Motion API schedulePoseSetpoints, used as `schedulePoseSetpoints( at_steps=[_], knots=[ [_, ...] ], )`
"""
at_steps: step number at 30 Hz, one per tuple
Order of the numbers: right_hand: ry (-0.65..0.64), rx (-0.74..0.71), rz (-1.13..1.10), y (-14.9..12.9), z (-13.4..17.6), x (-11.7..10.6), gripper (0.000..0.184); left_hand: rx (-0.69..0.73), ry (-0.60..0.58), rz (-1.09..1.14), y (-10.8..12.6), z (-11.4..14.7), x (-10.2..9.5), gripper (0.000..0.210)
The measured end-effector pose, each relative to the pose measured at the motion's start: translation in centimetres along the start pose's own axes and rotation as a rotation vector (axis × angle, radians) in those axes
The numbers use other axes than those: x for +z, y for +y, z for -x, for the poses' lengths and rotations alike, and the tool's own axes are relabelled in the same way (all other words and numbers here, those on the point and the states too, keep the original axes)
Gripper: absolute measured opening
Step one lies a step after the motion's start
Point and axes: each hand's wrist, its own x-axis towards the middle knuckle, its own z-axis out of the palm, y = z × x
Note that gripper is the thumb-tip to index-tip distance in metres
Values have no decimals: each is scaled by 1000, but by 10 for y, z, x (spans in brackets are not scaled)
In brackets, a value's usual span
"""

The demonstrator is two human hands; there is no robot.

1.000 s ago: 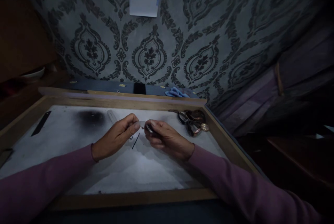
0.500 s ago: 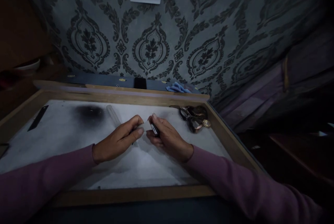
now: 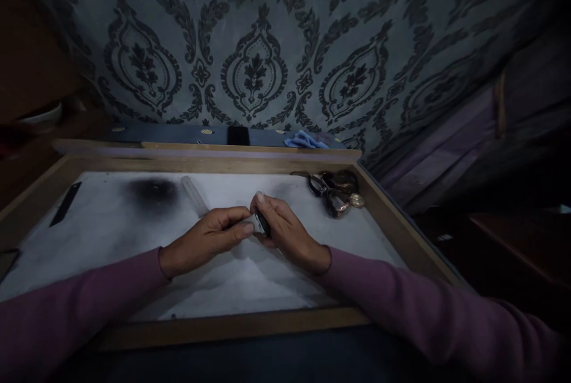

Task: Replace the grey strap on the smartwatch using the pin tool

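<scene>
Above the white surface, my right hand [image 3: 288, 231] is closed around a small dark object with a shiny, pale edge [image 3: 263, 224]. Its size suggests a watch case, though its kind is not clear. My left hand [image 3: 214, 234] is closed in a pinch, thumb and forefinger meeting that object's pale edge. Whatever else the left fingers hold is hidden. Beyond the left hand lies a translucent grey strap [image 3: 194, 195], partly covered by it. Several wristwatches [image 3: 336, 192] lie in a pile to the right.
A wooden rim [image 3: 223, 328] surrounds the white-lined surface [image 3: 276, 288]. On the left are a dark flat strip [image 3: 66, 203] and a black smudge [image 3: 154, 190]. Along the back ledge sit a black rectangular object [image 3: 238, 135] and a blue cloth [image 3: 306, 140]. Patterned wallpaper rises behind.
My left hand has moved right, closing the gap to the dark object in my right hand, and its fingers now touch it. The camera view has shifted slightly.
</scene>
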Motion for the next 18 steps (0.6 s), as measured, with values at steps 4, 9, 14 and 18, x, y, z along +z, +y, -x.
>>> schedulePoseSetpoints(
  at_steps=[4,9,14,18],
  knots=[
    [-23,31,-55,0,-1,2,46,-13,-21,76,-5,-1,-1,31],
    [-34,48,-106,4,-1,3,46,-17,-28,138,-9,-2,-2,29],
    [-6,22,-68,4,-1,3,45,-47,-29,175,-9,-1,-2,29],
    [55,1,-24,1,0,4,46,-56,-47,188,-9,-1,-1,30]
  ],
)
